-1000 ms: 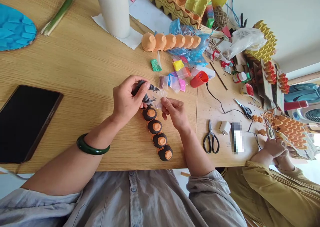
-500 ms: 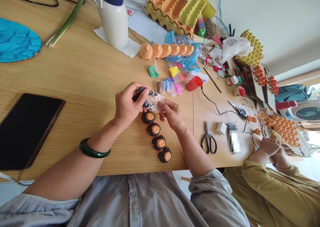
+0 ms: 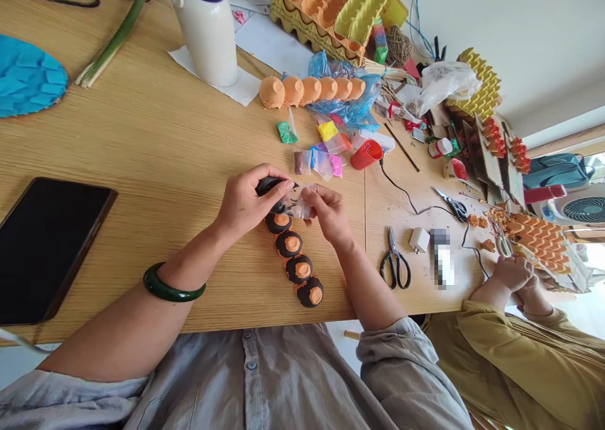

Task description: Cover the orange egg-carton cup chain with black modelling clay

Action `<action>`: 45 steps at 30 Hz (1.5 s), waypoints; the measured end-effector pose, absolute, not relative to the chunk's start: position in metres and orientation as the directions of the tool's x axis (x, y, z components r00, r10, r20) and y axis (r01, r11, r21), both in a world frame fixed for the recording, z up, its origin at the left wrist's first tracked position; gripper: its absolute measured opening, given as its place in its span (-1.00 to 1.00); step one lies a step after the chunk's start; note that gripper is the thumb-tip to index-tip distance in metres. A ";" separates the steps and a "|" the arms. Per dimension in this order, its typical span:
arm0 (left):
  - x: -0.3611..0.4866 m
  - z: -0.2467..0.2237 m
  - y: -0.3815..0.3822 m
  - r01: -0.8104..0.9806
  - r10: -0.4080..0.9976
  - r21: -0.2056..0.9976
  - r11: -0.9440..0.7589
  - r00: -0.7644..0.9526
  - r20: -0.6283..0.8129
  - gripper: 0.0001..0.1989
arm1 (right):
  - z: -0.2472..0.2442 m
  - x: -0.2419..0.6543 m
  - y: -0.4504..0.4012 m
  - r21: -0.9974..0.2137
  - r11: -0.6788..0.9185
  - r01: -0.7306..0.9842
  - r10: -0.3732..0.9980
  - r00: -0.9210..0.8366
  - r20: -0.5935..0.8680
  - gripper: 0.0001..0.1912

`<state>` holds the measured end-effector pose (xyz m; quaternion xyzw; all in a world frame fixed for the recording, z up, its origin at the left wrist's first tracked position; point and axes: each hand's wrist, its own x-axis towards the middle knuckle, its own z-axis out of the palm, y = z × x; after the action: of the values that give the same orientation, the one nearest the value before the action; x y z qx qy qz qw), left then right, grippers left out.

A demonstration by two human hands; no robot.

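My left hand (image 3: 248, 200) grips a clear plastic bag (image 3: 299, 204) that has black clay in its left part. The thumb and fingers of my right hand (image 3: 328, 212) pinch the bag's other end. Under the bag, a row of orange cups coated in black (image 3: 300, 268) runs down toward the table edge, each with an orange top; its upper end is partly hidden by my left hand and the bag. Beyond my hands lie small bags of coloured clay, one green (image 3: 287, 132), one yellow (image 3: 328, 130) and one pink (image 3: 336, 164).
Behind are an orange cup row (image 3: 311, 91), a white jug (image 3: 208, 36) and egg trays (image 3: 316, 14). A red cup (image 3: 366, 155) and black scissors (image 3: 395, 260) lie right, a phone (image 3: 51, 247) left. Another person's hands (image 3: 517, 277) are at far right.
Both hands have shifted slightly with the bag, which now sits flatter and a bit lower between them. The whole view has moved a little.
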<state>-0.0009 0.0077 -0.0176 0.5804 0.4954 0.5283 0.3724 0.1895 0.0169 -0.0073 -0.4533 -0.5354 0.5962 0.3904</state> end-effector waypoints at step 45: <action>0.004 -0.021 0.004 0.265 0.953 0.918 -0.296 0.017 0.302 -0.85 | -0.007 0.200 0.019 -0.982 -0.114 0.149 0.958 -0.246 -0.148 -0.27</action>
<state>0.0039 0.0041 -0.0207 0.6266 0.4860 0.5052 0.3405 0.2000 0.0191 -0.0073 -0.4956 -0.5584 0.5579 0.3623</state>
